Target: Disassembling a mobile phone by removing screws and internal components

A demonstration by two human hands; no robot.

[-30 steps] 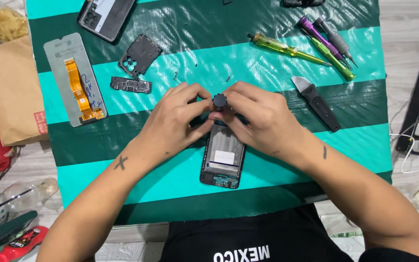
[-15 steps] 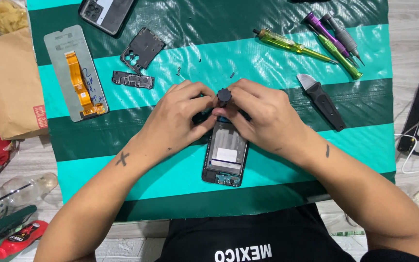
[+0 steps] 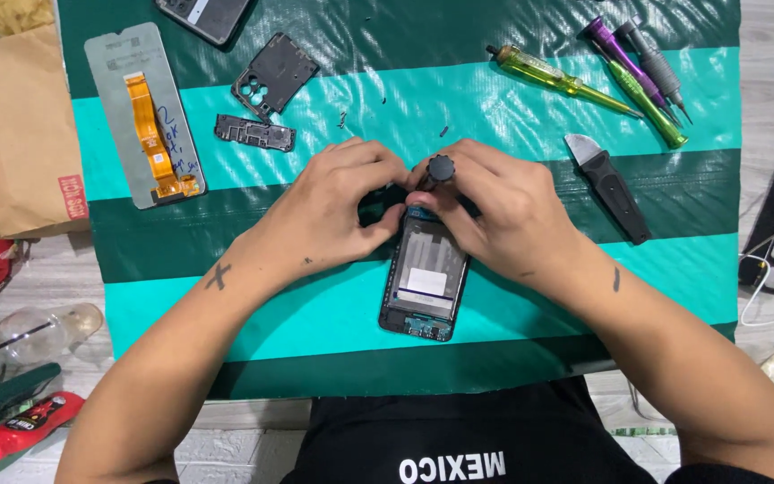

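Surface: bench covered by a glossy plastic mat in dark green and teal stripes (image 3: 530,99), set on a pale tiled floor.

Centre of mat: opened black smartphone with its back cover off (image 3: 426,282), lying flat, long axis running toward the person, a white label and the bare inner frame showing. Its upper end is hidden under both hands.

Left hand (image 3: 338,211): rests on the mat at the phone's upper left corner, fingers curled together against the phone's edge; what they press on is hidden.

Right hand (image 3: 494,215): over the phone's upper right, fingers clamped round a small screwdriver with a round black cap (image 3: 441,168), held upright, cap pointing at the camera. The tip is hidden, so contact with the phone cannot be told.

Upper left of mat: grey display panel with an orange flex cable (image 3: 141,116), face down. Just right of it, a black plastic inner phone frame piece (image 3: 277,73) and a narrow black cover strip (image 3: 254,133). A second dark phone (image 3: 203,13) is cut by the top edge.

Upper right: yellow-green transparent screwdriver (image 3: 562,82), a purple-handled one (image 3: 624,54), a grey one (image 3: 656,63). Below them, a black-handled prying knife with a short metal blade (image 3: 609,184), well apart from the right hand.

Off the mat, left: brown paper bag (image 3: 15,134); red glue tube (image 3: 24,426) on the floor.
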